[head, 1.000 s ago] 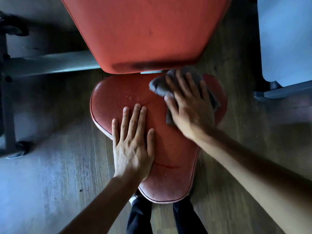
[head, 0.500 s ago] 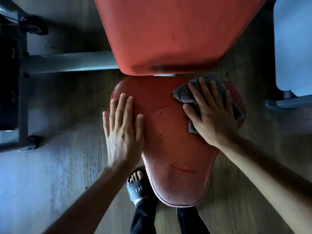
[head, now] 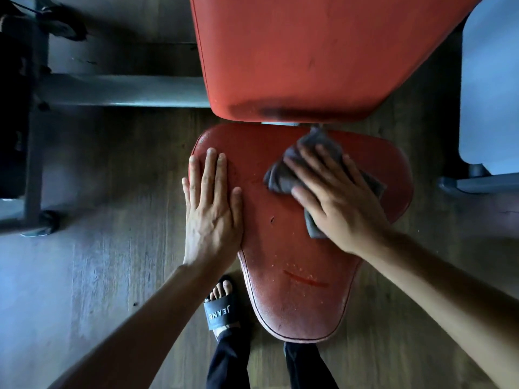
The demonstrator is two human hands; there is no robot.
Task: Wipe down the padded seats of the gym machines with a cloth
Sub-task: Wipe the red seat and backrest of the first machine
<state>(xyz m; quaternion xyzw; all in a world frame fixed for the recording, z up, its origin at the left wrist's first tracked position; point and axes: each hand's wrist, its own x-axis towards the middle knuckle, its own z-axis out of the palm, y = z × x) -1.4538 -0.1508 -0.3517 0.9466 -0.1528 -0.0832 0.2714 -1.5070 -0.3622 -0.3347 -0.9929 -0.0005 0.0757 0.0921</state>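
The left hand [head: 212, 214] lies flat, fingers straight and together, on the left edge of the worn red padded triangular seat [head: 295, 276]. The right hand [head: 337, 200], fingers spread, presses a crumpled grey cloth [head: 283, 175] against the seat's upper middle, just below the red padded backrest [head: 323, 51].

Dim, cool light falls across the wooden floor [head: 98, 248], seemingly from the left, where a bluish sheen shows on the boards. Your view is brightest on the red backrest pad [head: 323, 51]; its near edge carries a dark band of shadow above the seat [head: 295, 290]. The machine frame [head: 16, 136] at far left sinks almost to black. Wide-angle distortion stretches your forearms [head: 435, 290] at the near corners. The cloth [head: 283, 178] reads soft, its folds barely resolved.
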